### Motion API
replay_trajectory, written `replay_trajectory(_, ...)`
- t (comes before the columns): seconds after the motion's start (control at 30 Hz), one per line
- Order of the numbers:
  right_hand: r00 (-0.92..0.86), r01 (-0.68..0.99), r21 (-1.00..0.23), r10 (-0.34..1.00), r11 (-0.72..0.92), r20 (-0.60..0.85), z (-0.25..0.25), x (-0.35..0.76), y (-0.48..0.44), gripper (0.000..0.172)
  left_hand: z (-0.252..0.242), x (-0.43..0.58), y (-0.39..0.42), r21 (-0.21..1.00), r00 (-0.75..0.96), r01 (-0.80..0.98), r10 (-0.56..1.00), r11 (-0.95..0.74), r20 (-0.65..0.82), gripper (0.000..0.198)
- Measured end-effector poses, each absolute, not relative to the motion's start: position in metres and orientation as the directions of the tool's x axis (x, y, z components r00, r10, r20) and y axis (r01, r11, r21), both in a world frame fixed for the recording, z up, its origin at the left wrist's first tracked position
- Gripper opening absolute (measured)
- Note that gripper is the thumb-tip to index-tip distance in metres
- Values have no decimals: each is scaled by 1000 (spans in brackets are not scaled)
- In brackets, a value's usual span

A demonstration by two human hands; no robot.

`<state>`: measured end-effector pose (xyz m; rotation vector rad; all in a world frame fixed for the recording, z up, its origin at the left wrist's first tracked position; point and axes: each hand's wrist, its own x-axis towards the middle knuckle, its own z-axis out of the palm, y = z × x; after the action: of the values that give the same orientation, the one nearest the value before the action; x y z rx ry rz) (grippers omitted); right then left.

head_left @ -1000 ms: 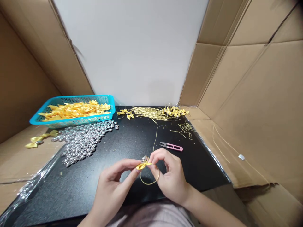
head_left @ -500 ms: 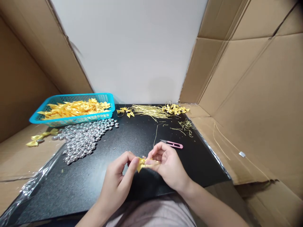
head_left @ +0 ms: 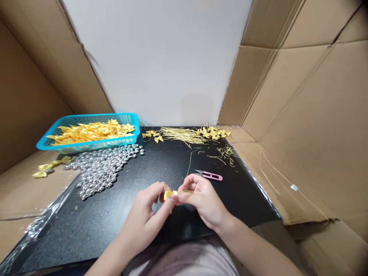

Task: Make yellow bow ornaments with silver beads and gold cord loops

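Observation:
Between my two hands, low over the front of the black table (head_left: pixel 115 226), is a yellow ribbon bow (head_left: pixel 168 195). My left hand (head_left: pixel 151 209) pinches its left part between thumb and fingers. The fingertips of my right hand (head_left: pixel 202 199) are closed on its right part, and they hide much of it. A thin gold cord (head_left: pixel 189 163) lies on the table just beyond my right hand. Pink thread snips (head_left: pixel 212 176) rest beyond the right hand, blades pointing left.
A turquoise basket (head_left: pixel 86 145) of yellow bows stands at the back left. Silver beads (head_left: pixel 100 166) spread in front of it. Gold cord lengths (head_left: pixel 182 135), finished-looking bows (head_left: pixel 212 132) and cord scraps (head_left: pixel 227 152) lie at the back. Cardboard walls (head_left: pixel 310 96) flank the table.
My left thumb has moved right, close to the right fingertips. The bow has turned and is now more covered by my fingers. Other things lie as before.

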<state>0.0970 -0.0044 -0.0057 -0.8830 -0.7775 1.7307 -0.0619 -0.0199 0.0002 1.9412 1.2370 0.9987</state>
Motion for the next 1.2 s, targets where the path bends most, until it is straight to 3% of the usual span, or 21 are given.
replay_trajectory(0.13,-260,-498,-799,937,-338,-234,-8,100,-4,47,-4,-65,-16,927,257,309,957,-211,133,34)
replay_trajectory(0.27,-257,-502,-791,934,-349,-249,-9,101,-4,48,-11,-67,-16,964,231,218,968,-151,99,35)
replay_trajectory(0.63,-312,-293,-926,939,-238,-143,-5,120,30,47,-12,-62,13,878,287,393,944,-272,164,37)
replay_trajectory(0.7,-315,-198,-952,935,-235,-165,-3,126,53,46,-12,-59,33,872,295,411,944,-267,149,39)
replay_trajectory(0.8,-207,123,-970,951,-208,-230,5,141,102,37,-12,-56,61,841,346,465,931,-277,115,35)
replay_trajectory(0.93,64,260,-960,994,-106,-93,21,175,176,23,-11,-61,81,756,330,573,933,-318,142,29)
replay_trajectory(1.03,190,405,-913,981,-50,31,20,199,203,27,-14,-66,86,700,325,626,931,-344,167,25)
replay_trajectory(1.13,176,543,-840,974,27,145,4,207,191,20,-21,-71,88,648,338,671,926,-361,165,22)
replay_trajectory(1.2,69,607,-786,977,119,201,-8,204,170,12,-26,-72,88,608,365,686,912,-399,186,19)
